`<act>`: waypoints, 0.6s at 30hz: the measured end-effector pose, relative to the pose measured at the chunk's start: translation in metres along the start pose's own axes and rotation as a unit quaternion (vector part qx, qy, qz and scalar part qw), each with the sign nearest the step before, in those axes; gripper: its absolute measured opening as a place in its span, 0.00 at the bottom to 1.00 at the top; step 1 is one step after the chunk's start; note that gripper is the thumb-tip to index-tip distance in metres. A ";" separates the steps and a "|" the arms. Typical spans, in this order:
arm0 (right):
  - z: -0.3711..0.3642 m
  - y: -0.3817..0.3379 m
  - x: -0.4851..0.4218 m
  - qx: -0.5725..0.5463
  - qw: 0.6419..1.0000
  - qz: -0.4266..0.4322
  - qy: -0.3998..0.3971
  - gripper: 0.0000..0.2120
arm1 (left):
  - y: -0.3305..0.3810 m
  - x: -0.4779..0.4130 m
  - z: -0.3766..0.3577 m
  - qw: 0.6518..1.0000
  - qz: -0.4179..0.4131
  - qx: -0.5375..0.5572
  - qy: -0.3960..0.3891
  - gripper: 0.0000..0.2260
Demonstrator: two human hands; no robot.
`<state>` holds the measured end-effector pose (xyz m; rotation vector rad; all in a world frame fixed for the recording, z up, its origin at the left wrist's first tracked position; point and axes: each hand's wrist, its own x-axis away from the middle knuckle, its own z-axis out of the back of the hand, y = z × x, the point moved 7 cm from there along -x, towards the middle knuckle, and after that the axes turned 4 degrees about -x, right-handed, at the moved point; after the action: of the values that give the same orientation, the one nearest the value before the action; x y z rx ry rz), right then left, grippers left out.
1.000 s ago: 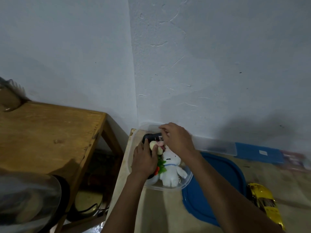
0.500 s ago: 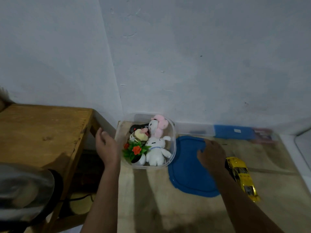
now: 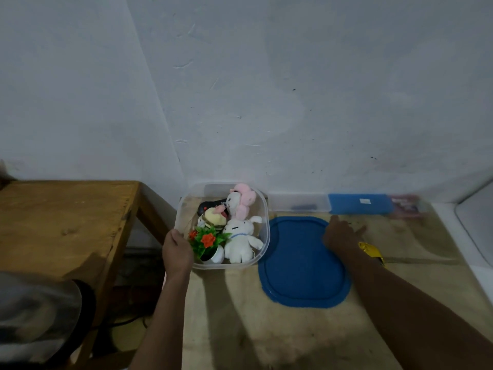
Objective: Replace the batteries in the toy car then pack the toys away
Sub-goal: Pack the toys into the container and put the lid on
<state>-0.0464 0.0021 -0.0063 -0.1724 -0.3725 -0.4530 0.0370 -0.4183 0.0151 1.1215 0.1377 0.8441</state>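
Note:
A clear plastic container (image 3: pixel 265 209) stands on the mat by the wall corner. In it lie a white bunny plush (image 3: pixel 240 240), a pink plush (image 3: pixel 244 201), a yellow plush (image 3: pixel 214 217), a small fake plant with red flowers (image 3: pixel 208 240) and a black remote (image 3: pixel 210 205). My left hand (image 3: pixel 177 252) grips the container's front left rim. The blue lid (image 3: pixel 301 265) lies flat to the right of it. My right hand (image 3: pixel 340 233) rests with spread fingers on the lid's far right edge. The yellow toy car (image 3: pixel 372 253) is mostly hidden behind my right forearm.
A wooden table (image 3: pixel 66 222) stands to the left, with a dark gap below it. Against the wall sit a clear box (image 3: pixel 298 202), a blue box (image 3: pixel 360 204) and a blurred packet (image 3: pixel 405 208). A white surface (image 3: pixel 474 222) borders the beige mat (image 3: pixel 240 316) on the right.
Both hands have come out of the container. My left hand went to its left rim and took hold; my right hand crossed to the blue lid's right edge.

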 end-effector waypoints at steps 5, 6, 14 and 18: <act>0.024 0.002 0.005 -0.282 0.955 0.073 0.060 0.16 | -0.001 -0.001 -0.001 1.000 -0.016 -0.017 0.017 0.18; 0.036 -0.001 0.013 -0.308 0.943 0.096 0.085 0.16 | -0.002 -0.001 -0.001 0.999 -0.019 -0.016 0.022 0.18; 0.126 -0.004 0.070 -0.320 0.901 0.197 0.215 0.17 | -0.003 0.004 -0.002 0.995 0.056 0.052 0.061 0.22; 0.166 -0.006 0.085 -0.337 0.882 0.219 0.247 0.17 | -0.007 0.001 -0.002 0.986 0.101 0.115 0.061 0.21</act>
<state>-0.0297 0.0037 0.1795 -0.7869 0.3464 -0.1448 0.0406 -0.4175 0.0084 1.3158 0.2307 1.0986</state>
